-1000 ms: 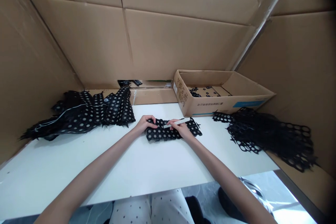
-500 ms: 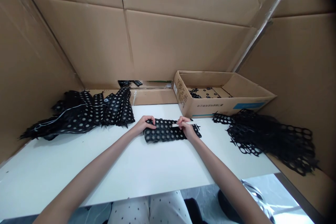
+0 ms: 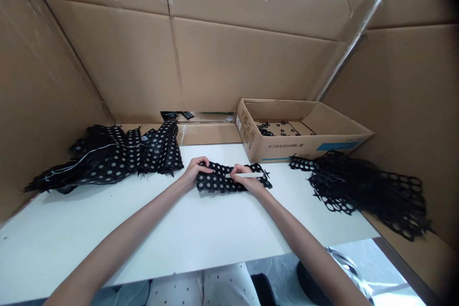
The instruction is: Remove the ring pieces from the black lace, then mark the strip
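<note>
A black strip (image 3: 215, 183) with rows of round spots lies on the white table in front of me. My left hand (image 3: 196, 170) grips its left end between thumb and fingers. In my right hand (image 3: 245, 178) is a slim white stick (image 3: 254, 175), held like a pen over the middle of the strip, its tip pointing left. Whether the tip touches the strip is too small to tell. At the strip's right end, some holes show the white table through them.
A cardboard box (image 3: 287, 142) with small black rings stands at the back right. Black dotted sheets (image 3: 118, 158) are heaped at the left, black netting with open holes (image 3: 366, 189) at the right. Cardboard walls (image 3: 251, 57) surround the white table (image 3: 201, 234).
My right hand has moved left along the strip with the white stick. The left hand still grips the left end, and that end looks slightly lifted or bent.
</note>
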Tool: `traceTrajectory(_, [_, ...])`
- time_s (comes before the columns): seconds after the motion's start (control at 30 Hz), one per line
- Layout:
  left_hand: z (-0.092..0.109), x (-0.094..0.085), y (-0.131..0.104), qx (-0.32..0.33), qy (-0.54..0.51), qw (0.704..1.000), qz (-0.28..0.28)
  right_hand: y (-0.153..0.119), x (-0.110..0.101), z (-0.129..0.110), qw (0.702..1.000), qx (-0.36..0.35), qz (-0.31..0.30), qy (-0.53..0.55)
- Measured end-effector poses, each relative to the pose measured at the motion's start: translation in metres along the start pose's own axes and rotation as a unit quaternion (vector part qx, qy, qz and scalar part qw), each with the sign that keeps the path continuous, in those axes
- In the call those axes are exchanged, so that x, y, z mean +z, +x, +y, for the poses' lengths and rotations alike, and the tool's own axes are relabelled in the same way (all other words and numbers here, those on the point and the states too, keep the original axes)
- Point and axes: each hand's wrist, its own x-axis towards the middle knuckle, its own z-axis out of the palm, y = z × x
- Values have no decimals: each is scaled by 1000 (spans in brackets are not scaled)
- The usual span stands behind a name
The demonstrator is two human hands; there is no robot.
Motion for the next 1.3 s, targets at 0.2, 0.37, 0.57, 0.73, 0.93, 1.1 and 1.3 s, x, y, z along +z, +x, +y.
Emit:
traceTrajectory(0.2, [34,-7,8,54,306,944,-109,3,2,3,1000,8,6,-12])
traceTrajectory(0.37, [35,10,-23,219,554,802,34,7,2,3,997,17,48,55])
traceTrajectory(0.57, [-18,49,-65,263,584,768,-15,12,3,3,991,23,87,97])
traceTrajectory(0.73, [-27,55,-55,187,660,727,32,15,5,12,979,54,130,147])
traceTrajectory(0.93, [-19,61,-43,124,728,674,17,13,-7,18,970,52,195,133])
traceTrajectory(1.1, [-22,67,-32,115,755,646,17,11,-8,14,981,34,150,122])
traceTrajectory(1.3, [-21,68,-27,131,753,645,-7,10,-6,14,983,25,147,107])
